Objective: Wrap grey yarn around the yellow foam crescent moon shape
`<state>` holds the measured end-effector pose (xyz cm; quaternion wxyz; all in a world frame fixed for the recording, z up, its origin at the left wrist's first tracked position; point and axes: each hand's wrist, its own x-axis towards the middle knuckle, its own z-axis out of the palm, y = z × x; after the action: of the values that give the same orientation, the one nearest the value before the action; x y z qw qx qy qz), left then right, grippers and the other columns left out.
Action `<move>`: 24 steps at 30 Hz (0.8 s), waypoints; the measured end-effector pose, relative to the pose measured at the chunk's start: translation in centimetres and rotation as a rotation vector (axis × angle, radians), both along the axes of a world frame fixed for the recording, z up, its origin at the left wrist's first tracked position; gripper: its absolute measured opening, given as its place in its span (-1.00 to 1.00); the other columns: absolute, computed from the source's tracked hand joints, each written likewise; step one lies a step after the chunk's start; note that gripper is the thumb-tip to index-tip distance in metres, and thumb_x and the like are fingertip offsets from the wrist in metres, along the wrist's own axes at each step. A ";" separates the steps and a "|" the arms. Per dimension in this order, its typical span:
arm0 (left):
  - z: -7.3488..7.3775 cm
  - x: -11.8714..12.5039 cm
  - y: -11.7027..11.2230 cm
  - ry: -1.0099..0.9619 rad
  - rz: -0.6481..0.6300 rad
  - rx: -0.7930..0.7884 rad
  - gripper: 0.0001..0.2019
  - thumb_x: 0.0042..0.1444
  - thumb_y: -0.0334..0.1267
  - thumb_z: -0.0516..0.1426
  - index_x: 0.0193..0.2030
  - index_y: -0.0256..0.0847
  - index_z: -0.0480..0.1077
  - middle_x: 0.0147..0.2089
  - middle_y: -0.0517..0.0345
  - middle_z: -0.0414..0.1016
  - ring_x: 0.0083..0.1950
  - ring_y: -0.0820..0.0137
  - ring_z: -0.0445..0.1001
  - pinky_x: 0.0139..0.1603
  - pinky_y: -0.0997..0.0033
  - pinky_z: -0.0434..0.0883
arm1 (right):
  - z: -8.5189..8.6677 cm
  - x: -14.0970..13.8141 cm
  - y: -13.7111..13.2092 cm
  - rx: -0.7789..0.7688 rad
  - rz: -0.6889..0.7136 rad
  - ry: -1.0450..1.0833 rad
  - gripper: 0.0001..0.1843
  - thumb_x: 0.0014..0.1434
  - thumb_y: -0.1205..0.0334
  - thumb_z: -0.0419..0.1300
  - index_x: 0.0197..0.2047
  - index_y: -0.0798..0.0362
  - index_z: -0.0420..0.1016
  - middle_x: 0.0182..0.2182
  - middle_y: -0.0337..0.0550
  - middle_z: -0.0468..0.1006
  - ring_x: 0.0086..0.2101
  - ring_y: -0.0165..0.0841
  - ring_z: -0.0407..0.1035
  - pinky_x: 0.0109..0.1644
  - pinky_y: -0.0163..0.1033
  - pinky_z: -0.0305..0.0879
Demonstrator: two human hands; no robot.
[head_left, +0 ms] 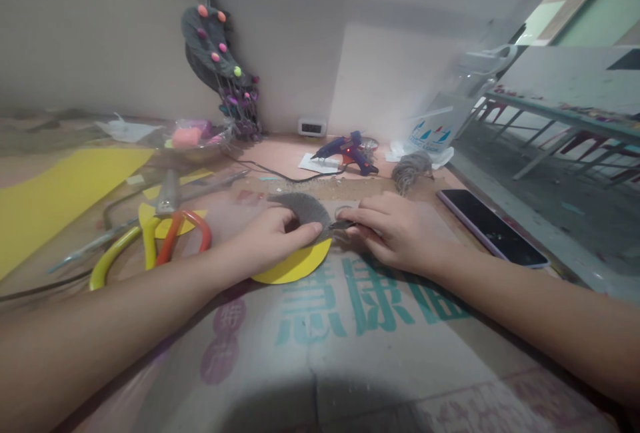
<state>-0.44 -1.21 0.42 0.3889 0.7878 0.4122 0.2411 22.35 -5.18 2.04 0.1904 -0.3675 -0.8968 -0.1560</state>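
Note:
My left hand (267, 236) is closed on a dark grey felt piece (306, 208) with a curved outline, its thumb pressing on top. Under the felt, a rounded piece of yellow card (295, 266) shows along the near edge. Beside the felt's right end, my right hand (393, 230) pinches a small dark thing (341, 224) between thumb and fingers; its kind cannot be made out. Both hands rest low over a printed cardboard sheet (320, 366). Behind the right hand lies a bundle of grey yarn (413, 170).
Scissors (175, 233) with yellow and red handles lie at left, near a large yellow sheet (60, 193). A blue glue gun (347, 152) with a cord stands behind. A phone (493, 226) lies at right. A decorated grey crescent (213, 46) leans on the wall.

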 end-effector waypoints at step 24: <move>-0.3 -0.1 0.3 0.004 -0.052 0.010 -0.65 0.14 0.01 0.07 -0.22 -0.20 0.54 -0.17 0.16 0.62 -0.20 0.26 0.53 -0.28 0.46 0.41 | 0.2 -0.3 -0.1 0.050 0.014 -0.059 -0.74 0.30 0.30 0.01 -0.12 0.11 0.52 -0.43 -0.14 0.53 -0.41 -0.36 0.33 -0.36 -0.25 0.03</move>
<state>-0.52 -0.90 0.08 0.3906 0.8006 0.3910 0.2313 22.10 -5.29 2.21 0.1738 -0.3515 -0.9006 -0.1877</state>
